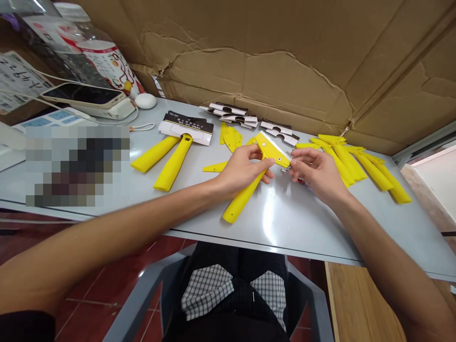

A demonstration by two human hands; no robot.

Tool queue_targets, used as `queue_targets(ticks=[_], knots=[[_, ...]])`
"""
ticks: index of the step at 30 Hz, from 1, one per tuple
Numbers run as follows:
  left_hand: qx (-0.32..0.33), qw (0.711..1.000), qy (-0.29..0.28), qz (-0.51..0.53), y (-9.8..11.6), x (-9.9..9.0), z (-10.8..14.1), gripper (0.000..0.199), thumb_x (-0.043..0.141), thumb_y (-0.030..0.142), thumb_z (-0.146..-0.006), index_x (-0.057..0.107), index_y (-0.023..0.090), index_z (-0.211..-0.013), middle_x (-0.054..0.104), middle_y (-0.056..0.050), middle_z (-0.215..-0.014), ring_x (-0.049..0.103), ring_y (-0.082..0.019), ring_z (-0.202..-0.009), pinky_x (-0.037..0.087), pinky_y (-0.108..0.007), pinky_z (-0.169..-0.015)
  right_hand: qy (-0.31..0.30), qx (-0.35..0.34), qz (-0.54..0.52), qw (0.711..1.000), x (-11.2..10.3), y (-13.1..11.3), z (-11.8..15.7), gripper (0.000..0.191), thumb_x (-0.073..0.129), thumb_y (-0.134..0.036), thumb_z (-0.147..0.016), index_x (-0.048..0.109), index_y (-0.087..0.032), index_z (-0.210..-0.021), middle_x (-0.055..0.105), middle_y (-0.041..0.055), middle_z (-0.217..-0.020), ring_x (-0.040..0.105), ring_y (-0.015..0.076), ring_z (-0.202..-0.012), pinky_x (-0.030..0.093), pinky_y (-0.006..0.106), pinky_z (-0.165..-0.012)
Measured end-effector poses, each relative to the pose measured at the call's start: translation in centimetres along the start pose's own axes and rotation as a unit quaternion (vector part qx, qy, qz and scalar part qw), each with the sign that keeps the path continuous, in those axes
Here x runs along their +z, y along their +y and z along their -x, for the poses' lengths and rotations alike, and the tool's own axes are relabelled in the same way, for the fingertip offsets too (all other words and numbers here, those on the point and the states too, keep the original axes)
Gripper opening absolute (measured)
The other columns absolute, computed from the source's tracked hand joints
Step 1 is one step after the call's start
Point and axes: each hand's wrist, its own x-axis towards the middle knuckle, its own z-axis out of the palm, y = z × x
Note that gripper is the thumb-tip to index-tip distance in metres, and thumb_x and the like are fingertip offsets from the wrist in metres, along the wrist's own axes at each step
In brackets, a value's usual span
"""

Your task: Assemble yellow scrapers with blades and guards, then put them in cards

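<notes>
My left hand is closed around the neck of a yellow scraper, whose handle slants down toward the table's front edge. A pale blade strip lies along its head, with screws showing there. At the head's right end, the fingertips of my right hand are pinched together; what they hold is too small to make out. Small metal pieces show just beside them. Loose yellow plates lie behind my left hand. Two yellow scrapers with black-and-white card sleeves rest to the left.
Several yellow handles are heaped at the right. Folded card sleeves lie at the back by a cardboard wall. At the left are a phone, a white rounded case, a bottle, cables and a blurred-out patch.
</notes>
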Motion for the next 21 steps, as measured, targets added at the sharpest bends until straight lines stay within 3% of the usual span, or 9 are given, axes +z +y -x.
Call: queue_targets(ticks=[2,5,8,12,16,21], knots=[[0.013,1.0,0.001,-0.004,-0.2,-0.2,-0.2,0.029,0.074,0.014,-0.096,0.064,0.011,-0.123,0.076,-0.013,-0.113,0.074,-0.013,-0.066,0.058,-0.027,-0.061,-0.014,0.021,-0.036,0.999,0.1,0.1,0.1,0.03,0.089,-0.037,-0.084,0.076,-0.019,-0.104,0.075,0.0012,-0.078,0.066,0.0133,-0.059,0.054,0.032,-0.061],[0.018,0.999,0.022,-0.017,-0.6,-0.6,-0.2,0.081,0.084,0.015,-0.087,0.044,0.019,-0.158,0.073,-0.013,-0.119,0.074,-0.014,-0.066,0.059,-0.028,-0.064,-0.018,0.043,-0.088,0.995,0.4,0.0,0.1,0.03,0.094,-0.034,-0.077,0.079,-0.02,-0.098,0.072,0.0005,-0.075,0.065,0.0145,-0.064,0.055,0.032,-0.062],[0.061,0.996,0.027,-0.059,-0.9,-1.1,-0.2,0.113,0.09,0.011,-0.075,0.032,0.033,-0.169,0.071,-0.01,-0.124,0.07,-0.012,-0.069,0.055,-0.025,-0.066,-0.001,0.056,-0.116,0.992,0.7,-0.3,0.1,0.03,0.096,-0.031,-0.07,0.079,-0.02,-0.092,0.068,-0.0001,-0.072,0.065,0.0159,-0.068,0.057,0.034,-0.063],[0.158,0.966,-0.004,-0.203,-1.3,-1.8,-0.3,0.086,0.085,0.015,-0.077,0.057,0.034,-0.157,0.071,-0.006,-0.124,0.061,-0.011,-0.072,0.051,-0.025,-0.071,0.029,0.077,-0.109,0.991,0.6,-0.5,-0.1,0.032,0.094,-0.029,-0.067,0.078,-0.02,-0.093,0.069,0.0001,-0.071,0.063,0.0146,-0.063,0.056,0.034,-0.062],[0.198,0.919,-0.018,-0.341,-1.4,-1.9,-0.3,0.057,0.074,0.021,-0.089,0.069,0.029,-0.145,0.075,-0.004,-0.114,0.054,-0.011,-0.064,0.048,-0.028,-0.073,0.039,0.085,-0.098,0.991,0.5,-0.4,-0.2,0.033,0.093,-0.029,-0.068,0.077,-0.019,-0.095,0.071,0.0009,-0.075,0.065,0.0141,-0.063,0.056,0.033,-0.063],[0.24,0.887,-0.012,-0.395,-1.3,-1.7,-0.1,0.049,0.069,0.021,-0.095,0.073,0.026,-0.143,0.081,-0.006,-0.112,0.066,-0.018,-0.078,0.051,-0.032,-0.085,0.04,0.076,-0.072,0.994,0.3,-0.1,-0.2,0.036,0.094,-0.034,-0.07,0.077,-0.019,-0.099,0.072,0.001,-0.076,0.066,0.0145,-0.061,0.054,0.034,-0.062]])
